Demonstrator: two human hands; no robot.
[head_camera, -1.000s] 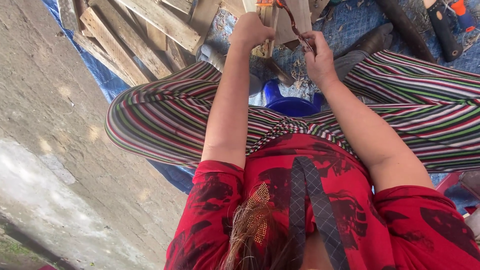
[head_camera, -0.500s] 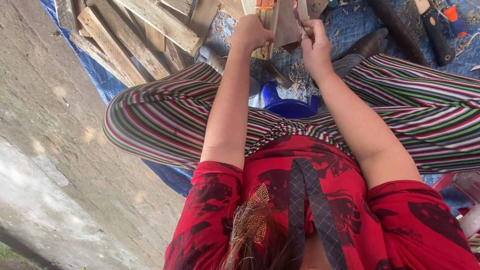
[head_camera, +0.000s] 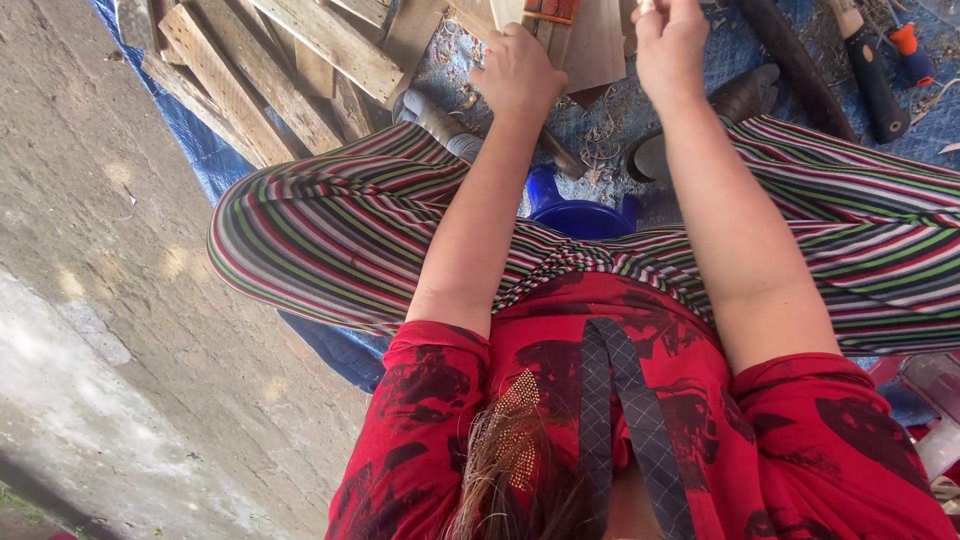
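Left hand (head_camera: 515, 72) is gripping a wood piece (head_camera: 590, 45); right hand (head_camera: 668, 40) is closing on something unclear, above the blue tarp (head_camera: 600, 130).

Blue tarp (head_camera: 220, 165) on concrete floor (head_camera: 110, 330), wooden planks (head_camera: 300, 70), shavings (head_camera: 600, 140), tools (head_camera: 870, 70)

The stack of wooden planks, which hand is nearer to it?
Left. The left hand sits just beside the planks, on their right edge in view. The right hand is farther off, beyond the left hand.
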